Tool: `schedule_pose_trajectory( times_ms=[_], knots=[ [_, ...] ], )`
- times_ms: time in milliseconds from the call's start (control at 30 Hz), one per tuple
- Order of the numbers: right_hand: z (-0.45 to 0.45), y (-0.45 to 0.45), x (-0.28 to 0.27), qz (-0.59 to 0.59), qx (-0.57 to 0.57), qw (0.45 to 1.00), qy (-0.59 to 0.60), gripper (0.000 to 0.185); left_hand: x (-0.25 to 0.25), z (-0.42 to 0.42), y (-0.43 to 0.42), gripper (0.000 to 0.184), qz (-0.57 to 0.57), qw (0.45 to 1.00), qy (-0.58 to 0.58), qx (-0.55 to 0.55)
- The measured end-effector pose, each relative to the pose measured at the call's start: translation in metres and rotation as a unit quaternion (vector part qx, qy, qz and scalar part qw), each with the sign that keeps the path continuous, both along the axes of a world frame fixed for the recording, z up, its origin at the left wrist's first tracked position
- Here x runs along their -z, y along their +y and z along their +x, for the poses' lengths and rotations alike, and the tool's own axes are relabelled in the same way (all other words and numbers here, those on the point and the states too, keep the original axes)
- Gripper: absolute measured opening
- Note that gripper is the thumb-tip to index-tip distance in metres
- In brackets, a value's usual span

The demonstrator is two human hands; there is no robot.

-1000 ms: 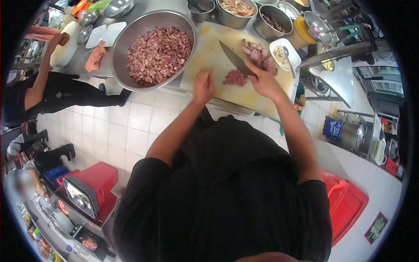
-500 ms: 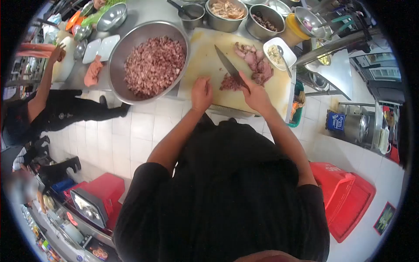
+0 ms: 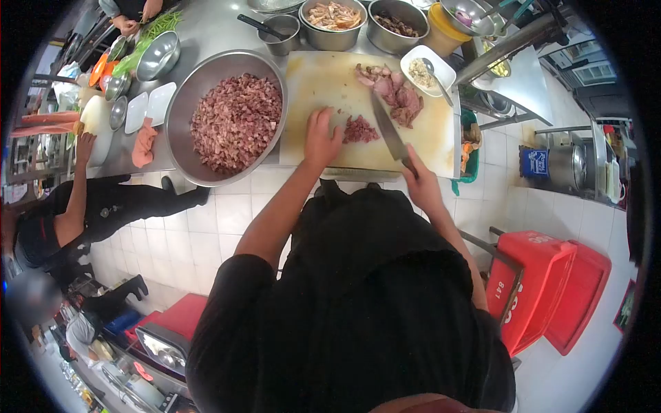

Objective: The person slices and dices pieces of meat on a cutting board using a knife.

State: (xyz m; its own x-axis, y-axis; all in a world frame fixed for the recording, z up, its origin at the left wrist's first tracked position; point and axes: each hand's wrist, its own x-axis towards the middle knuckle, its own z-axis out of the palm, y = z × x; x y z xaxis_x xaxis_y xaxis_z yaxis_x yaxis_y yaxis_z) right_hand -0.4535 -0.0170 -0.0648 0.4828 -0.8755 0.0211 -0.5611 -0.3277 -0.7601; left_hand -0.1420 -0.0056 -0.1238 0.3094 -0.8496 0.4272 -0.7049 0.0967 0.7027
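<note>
My right hand (image 3: 423,184) is closed round the handle of a kitchen knife (image 3: 389,129). Its blade points away from me over the cutting board (image 3: 310,79), between a small pile of chopped meat (image 3: 359,129) and larger meat pieces (image 3: 401,96). Just left of the chopped pile, my left hand (image 3: 321,138) is over the board with its fingers extended and nothing in it. A large steel bowl (image 3: 180,148) stands left of the board, holding a heap of diced meat (image 3: 237,122).
A white dish (image 3: 443,71) with a spoon sits at the board's far right corner. Behind the board stand steel pots (image 3: 394,40) and a small pot (image 3: 281,43). Co-workers are at the left, one with a raised hand (image 3: 84,148). Red bins (image 3: 533,282) stand at right.
My right hand has drawn the knife right and toward me, away from the chopped pile. My left hand has moved forward beside the pile, fingers stretching out. The camera view has shifted slightly.
</note>
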Motion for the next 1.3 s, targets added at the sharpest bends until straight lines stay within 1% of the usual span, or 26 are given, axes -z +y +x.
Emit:
schedule_pose_trajectory(
  times_ms=[33,67,100,133,233,267,300,400,500,600,733,833,867,967,1000,1100,1200,1300],
  knots=[
    [-0.018,0.009,0.005,0.04,0.022,0.998,-0.036,0.058,0.0,0.003,-0.005,0.048,-0.002,1.0,-0.004,0.013],
    [-0.03,0.022,-0.008,0.14,0.057,0.986,-0.066,0.058,0.001,0.004,-0.011,0.048,-0.004,1.0,-0.008,0.028],
    [-0.041,0.034,-0.023,0.233,0.103,0.962,-0.095,0.058,0.001,0.003,-0.016,0.049,-0.007,0.999,-0.011,0.044],
    [-0.047,0.048,-0.056,0.381,0.158,0.903,-0.12,0.058,0.0,0.001,-0.019,0.05,0.006,0.998,-0.01,0.054],
    [-0.064,0.091,-0.061,0.446,0.272,0.834,-0.174,0.057,0.0,-0.003,-0.029,0.05,0.032,0.996,-0.017,0.08],
    [-0.068,0.102,-0.05,0.453,0.278,0.822,-0.205,0.057,0.002,-0.006,-0.031,0.05,0.033,0.995,-0.023,0.092],
    [-0.062,0.107,-0.044,0.449,0.275,0.826,-0.201,0.057,0.004,-0.01,-0.036,0.049,0.031,0.994,-0.029,0.105],
    [-0.04,0.112,-0.032,0.439,0.264,0.837,-0.191,0.056,0.007,-0.024,-0.044,0.044,0.027,0.986,0.01,0.163],
    [-0.008,0.111,-0.028,0.438,0.247,0.841,-0.201,0.055,-0.004,-0.041,-0.042,0.042,0.108,0.962,0.129,0.215],
    [0.019,0.111,-0.008,0.443,0.223,0.839,-0.225,0.055,0.0,-0.045,-0.045,0.041,0.015,0.98,0.014,0.197],
    [0.048,0.104,0.003,0.44,0.215,0.834,-0.253,0.056,0.002,-0.045,-0.045,0.037,0.015,0.979,0.023,0.203],
    [0.072,0.102,0.006,0.446,0.244,0.822,-0.256,0.058,0.002,-0.047,-0.046,0.034,0.017,0.98,0.033,0.196],
    [0.075,0.101,0.013,0.423,0.224,0.841,-0.254,0.059,0.001,-0.047,-0.047,0.033,0.02,0.98,0.038,0.195],
    [0.089,0.101,0.036,0.405,0.207,0.846,-0.28,0.061,0.002,-0.048,-0.047,0.029,0.019,0.982,0.048,0.181],
    [0.095,0.099,0.032,0.403,0.197,0.851,-0.273,0.062,0.003,-0.048,-0.046,0.027,0.017,0.983,0.05,0.174],
    [0.106,0.098,0.028,0.415,0.201,0.841,-0.283,0.059,0.005,-0.049,-0.048,0.024,0.013,0.985,0.067,0.156],
    [0.109,0.093,0.018,0.398,0.179,0.848,-0.3,0.062,0.005,-0.048,-0.045,0.021,0.009,0.985,0.106,0.132],
    [0.11,0.087,-0.017,0.396,0.148,0.869,-0.258,0.059,-0.01,-0.038,-0.046,0.019,-0.072,0.99,0.087,0.083]
  ],
)
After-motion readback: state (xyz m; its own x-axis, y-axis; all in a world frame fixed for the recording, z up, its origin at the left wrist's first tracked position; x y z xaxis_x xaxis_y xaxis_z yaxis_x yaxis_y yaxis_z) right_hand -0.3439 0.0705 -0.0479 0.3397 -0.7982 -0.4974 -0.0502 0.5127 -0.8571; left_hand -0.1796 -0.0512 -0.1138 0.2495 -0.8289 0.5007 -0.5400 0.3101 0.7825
